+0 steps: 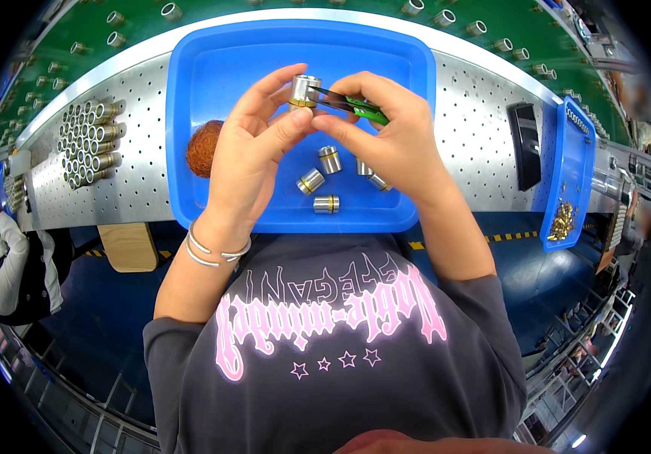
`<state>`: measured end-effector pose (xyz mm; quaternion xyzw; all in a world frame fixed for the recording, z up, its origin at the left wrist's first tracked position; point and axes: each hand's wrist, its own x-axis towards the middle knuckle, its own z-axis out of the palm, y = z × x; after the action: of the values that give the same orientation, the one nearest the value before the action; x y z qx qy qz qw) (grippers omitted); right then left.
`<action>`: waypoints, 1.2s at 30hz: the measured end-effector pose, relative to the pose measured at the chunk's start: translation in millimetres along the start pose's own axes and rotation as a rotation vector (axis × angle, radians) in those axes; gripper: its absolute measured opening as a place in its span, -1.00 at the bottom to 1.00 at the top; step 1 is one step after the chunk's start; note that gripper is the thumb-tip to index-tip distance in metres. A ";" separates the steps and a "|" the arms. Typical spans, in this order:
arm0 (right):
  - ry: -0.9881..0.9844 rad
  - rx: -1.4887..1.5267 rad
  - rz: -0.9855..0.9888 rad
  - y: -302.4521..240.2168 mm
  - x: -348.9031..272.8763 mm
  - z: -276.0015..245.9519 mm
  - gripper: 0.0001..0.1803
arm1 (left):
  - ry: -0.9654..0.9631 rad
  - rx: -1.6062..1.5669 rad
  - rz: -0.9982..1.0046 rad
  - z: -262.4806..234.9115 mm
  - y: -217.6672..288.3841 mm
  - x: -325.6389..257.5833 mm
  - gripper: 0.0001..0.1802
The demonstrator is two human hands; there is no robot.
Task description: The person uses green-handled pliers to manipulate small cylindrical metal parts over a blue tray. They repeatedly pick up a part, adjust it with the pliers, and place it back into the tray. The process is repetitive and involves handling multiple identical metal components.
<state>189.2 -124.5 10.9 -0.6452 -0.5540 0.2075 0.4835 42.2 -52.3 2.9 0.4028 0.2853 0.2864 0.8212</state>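
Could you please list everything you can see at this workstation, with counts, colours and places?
blue tray: one, blue, centre of the bench.
held metal sleeve: one, silver with brass band, above the tray.
tweezers: one, green-handled with dark tips, at the sleeve.
loose sleeves: about five, silver and brass, on the tray floor.
brown pad: one, reddish brown, tray's left edge.
stacked sleeves: many, silver, on the perforated bench, left.
narrow bin: one, blue, right, holding small brass parts.
left hand: holds the sleeve.
right hand: holds the tweezers.
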 end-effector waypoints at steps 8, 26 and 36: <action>0.009 -0.003 -0.041 2.6 0.9 -3.6 -0.82 | -0.006 -0.080 -0.034 -3.1 -1.7 1.6 -0.56; 0.039 -0.007 -0.127 1.5 2.8 -2.2 -0.84 | -0.049 0.007 -0.031 -2.9 -5.4 5.0 -0.50; 0.041 -0.057 -0.142 -3.6 -0.8 -6.8 -0.81 | -0.104 0.216 0.064 -2.4 -8.3 3.0 -0.55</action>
<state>192.6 -128.2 16.8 -0.6218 -0.5942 0.1435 0.4895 44.5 -53.3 -5.9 0.5120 0.2585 0.2586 0.7773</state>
